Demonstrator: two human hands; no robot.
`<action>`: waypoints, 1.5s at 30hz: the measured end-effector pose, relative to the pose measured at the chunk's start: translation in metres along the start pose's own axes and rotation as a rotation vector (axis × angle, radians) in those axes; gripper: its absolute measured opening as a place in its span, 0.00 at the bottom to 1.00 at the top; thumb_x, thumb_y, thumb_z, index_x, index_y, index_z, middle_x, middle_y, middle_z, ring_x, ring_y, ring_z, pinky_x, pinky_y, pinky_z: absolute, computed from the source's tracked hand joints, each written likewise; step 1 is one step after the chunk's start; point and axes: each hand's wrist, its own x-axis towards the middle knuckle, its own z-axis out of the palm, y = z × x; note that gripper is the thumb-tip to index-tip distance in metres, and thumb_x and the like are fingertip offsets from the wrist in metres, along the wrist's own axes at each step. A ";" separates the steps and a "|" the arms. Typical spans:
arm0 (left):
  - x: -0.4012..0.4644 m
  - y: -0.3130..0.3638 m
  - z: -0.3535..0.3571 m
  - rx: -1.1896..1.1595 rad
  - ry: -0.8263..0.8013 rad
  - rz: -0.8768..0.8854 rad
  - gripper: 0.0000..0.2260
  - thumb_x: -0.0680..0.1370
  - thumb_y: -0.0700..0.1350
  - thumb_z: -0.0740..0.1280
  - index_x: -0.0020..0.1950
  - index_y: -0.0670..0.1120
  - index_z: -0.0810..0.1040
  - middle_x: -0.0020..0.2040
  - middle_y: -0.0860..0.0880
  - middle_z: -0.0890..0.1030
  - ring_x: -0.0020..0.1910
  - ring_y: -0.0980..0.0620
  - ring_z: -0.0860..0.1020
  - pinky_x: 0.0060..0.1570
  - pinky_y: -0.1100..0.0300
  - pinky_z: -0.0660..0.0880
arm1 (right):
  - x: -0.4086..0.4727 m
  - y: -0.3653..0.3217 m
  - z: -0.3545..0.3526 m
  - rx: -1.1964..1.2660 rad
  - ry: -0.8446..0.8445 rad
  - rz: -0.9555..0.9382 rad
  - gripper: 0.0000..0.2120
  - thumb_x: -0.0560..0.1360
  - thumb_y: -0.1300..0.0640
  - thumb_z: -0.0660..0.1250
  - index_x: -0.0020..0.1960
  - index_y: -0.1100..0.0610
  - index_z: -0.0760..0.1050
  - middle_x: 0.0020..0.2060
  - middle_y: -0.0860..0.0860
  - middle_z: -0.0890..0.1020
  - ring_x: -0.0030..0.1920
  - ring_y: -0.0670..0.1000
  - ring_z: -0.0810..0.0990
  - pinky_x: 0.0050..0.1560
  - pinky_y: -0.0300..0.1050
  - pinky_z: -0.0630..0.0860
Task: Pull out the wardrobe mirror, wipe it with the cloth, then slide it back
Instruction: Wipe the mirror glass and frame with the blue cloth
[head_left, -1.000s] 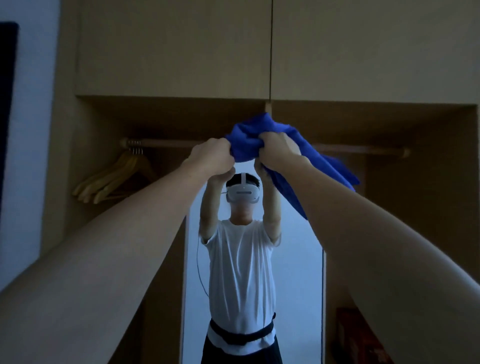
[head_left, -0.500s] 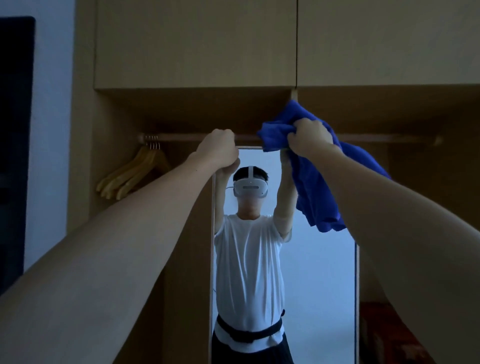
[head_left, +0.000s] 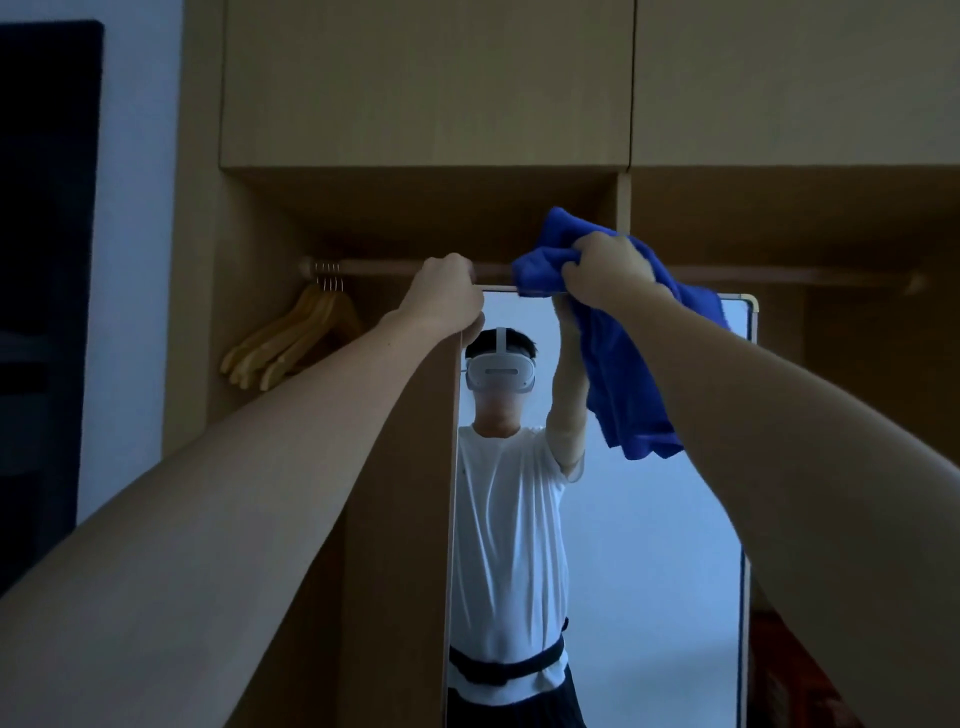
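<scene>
Gripping the top left corner of the mirror (head_left: 649, 545), my left hand (head_left: 448, 291) has its fingers curled over the frame edge at about 11 o'clock from the middle of the view. My right hand (head_left: 605, 273) sits at 12 o'clock, fingers clenched round a bunched blue cloth (head_left: 623, 374), which is against the mirror's top rail and hangs down over the upper glass. The mirror stands upright in front of the open wardrobe (head_left: 415, 104), its rounded top right corner showing at 2 o'clock. In the glass I see a person in a white shirt, a dark belt and a white headset (head_left: 500, 371). A clothes rail (head_left: 779, 275) runs behind both hands, with wooden hangers (head_left: 296, 338) bunched at its left end, at 10 o'clock. I can read no writing, label or brand anywhere.
</scene>
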 end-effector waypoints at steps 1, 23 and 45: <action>-0.001 -0.003 0.001 -0.009 -0.002 -0.009 0.09 0.80 0.37 0.63 0.57 0.42 0.80 0.54 0.43 0.80 0.50 0.44 0.80 0.51 0.48 0.81 | 0.001 -0.003 0.000 -0.023 0.007 0.035 0.11 0.79 0.56 0.59 0.58 0.56 0.75 0.46 0.54 0.78 0.45 0.56 0.78 0.41 0.51 0.76; -0.039 -0.065 -0.013 0.102 -0.221 -0.046 0.09 0.80 0.38 0.62 0.58 0.45 0.77 0.43 0.46 0.79 0.40 0.49 0.80 0.39 0.56 0.77 | -0.006 -0.114 0.047 0.004 0.032 -0.148 0.07 0.79 0.58 0.58 0.49 0.54 0.75 0.43 0.53 0.79 0.45 0.56 0.80 0.42 0.49 0.75; -0.088 -0.095 0.007 0.178 -0.386 -0.125 0.14 0.79 0.41 0.61 0.63 0.48 0.79 0.56 0.47 0.80 0.52 0.47 0.80 0.54 0.48 0.80 | -0.018 -0.118 0.054 -0.194 -0.083 -0.475 0.20 0.77 0.39 0.57 0.37 0.52 0.73 0.36 0.49 0.78 0.42 0.54 0.77 0.53 0.51 0.68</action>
